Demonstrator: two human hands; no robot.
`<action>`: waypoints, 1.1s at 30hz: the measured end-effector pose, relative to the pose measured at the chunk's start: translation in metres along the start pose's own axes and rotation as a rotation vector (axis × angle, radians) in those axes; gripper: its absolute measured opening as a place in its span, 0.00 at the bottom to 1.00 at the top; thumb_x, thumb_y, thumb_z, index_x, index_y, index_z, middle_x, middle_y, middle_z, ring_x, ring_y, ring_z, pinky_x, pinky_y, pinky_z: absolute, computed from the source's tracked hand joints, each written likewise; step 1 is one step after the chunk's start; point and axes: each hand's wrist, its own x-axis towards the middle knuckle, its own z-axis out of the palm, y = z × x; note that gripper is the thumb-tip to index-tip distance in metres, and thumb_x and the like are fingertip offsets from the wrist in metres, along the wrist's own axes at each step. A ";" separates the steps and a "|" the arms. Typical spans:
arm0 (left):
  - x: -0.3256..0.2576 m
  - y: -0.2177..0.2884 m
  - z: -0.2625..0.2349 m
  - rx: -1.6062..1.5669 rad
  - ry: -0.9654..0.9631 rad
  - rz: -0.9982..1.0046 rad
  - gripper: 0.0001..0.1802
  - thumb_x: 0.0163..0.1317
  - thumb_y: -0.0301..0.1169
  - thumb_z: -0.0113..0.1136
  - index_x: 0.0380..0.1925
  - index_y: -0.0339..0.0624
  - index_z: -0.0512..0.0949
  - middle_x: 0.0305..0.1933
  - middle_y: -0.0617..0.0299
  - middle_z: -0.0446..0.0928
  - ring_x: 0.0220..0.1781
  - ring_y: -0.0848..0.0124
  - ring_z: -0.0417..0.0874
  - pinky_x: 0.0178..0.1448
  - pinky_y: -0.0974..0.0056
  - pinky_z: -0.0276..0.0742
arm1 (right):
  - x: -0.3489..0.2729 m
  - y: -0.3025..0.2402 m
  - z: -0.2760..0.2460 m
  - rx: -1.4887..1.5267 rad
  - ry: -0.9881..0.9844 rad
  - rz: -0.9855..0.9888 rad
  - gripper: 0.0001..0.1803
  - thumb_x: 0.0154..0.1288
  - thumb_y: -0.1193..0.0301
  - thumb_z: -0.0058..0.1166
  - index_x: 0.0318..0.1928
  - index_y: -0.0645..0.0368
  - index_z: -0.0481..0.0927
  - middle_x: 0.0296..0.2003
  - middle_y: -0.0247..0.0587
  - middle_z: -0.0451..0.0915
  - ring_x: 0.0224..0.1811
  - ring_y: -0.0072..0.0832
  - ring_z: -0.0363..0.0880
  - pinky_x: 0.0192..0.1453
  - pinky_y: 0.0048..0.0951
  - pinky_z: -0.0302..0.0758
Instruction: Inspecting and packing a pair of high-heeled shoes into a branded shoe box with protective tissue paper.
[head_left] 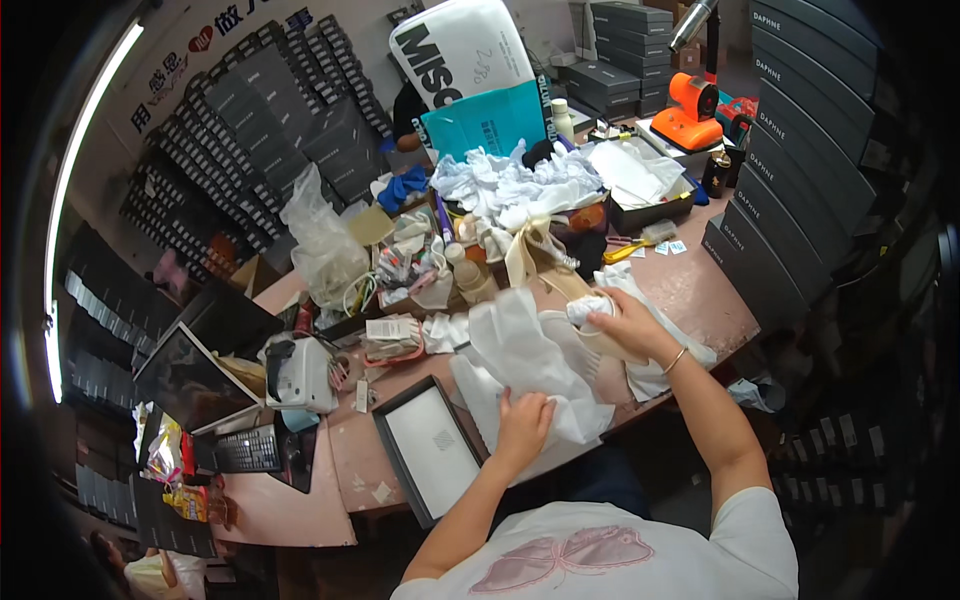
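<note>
My left hand [524,424] is closed on the lower edge of a thin white sheet of tissue paper [515,340], which stands up in folds over the table edge. To its right, my right hand [632,325] has its fingers curled round a wad of crumpled white paper [590,308]. Below and behind that wad lies a beige item [553,278] that looks like a shoe, partly covered by the hand and paper. More white tissue [650,378] lies under my right wrist. Left of my left hand, a shallow black shoebox part [432,450] with a white inside rests on the table.
A heap of crumpled white paper [510,185] fills the back of the table [700,285]. Tall stacks of dark shoeboxes [800,150] rise at the right. On the left are a white label printer [300,375], a keyboard [248,450] and a monitor [195,380].
</note>
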 end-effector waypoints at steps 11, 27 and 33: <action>-0.022 -0.038 -0.076 -1.463 -0.359 -0.681 0.32 0.70 0.48 0.49 0.65 0.37 0.60 0.54 0.51 0.76 0.48 0.63 0.83 0.48 0.63 0.82 | -0.032 -0.107 0.030 -0.399 -1.108 -0.214 0.38 0.47 0.55 0.66 0.58 0.61 0.74 0.47 0.54 0.81 0.49 0.43 0.80 0.54 0.34 0.74; -0.097 0.012 -0.003 -1.804 0.361 -0.791 0.35 0.71 0.61 0.31 0.65 0.48 0.57 0.60 0.57 0.68 0.58 0.66 0.74 0.58 0.60 0.73 | -0.080 -0.055 0.174 -0.360 -0.393 -0.278 0.21 0.53 0.64 0.63 0.44 0.64 0.77 0.36 0.52 0.76 0.37 0.47 0.78 0.44 0.40 0.75; -0.108 -0.018 -0.029 -1.785 0.473 -0.963 0.38 0.68 0.64 0.33 0.51 0.40 0.74 0.37 0.59 0.78 0.34 0.69 0.81 0.41 0.64 0.82 | -0.056 -0.040 0.157 -0.347 -0.305 -0.403 0.22 0.49 0.68 0.63 0.47 0.59 0.78 0.39 0.48 0.75 0.40 0.44 0.77 0.44 0.39 0.75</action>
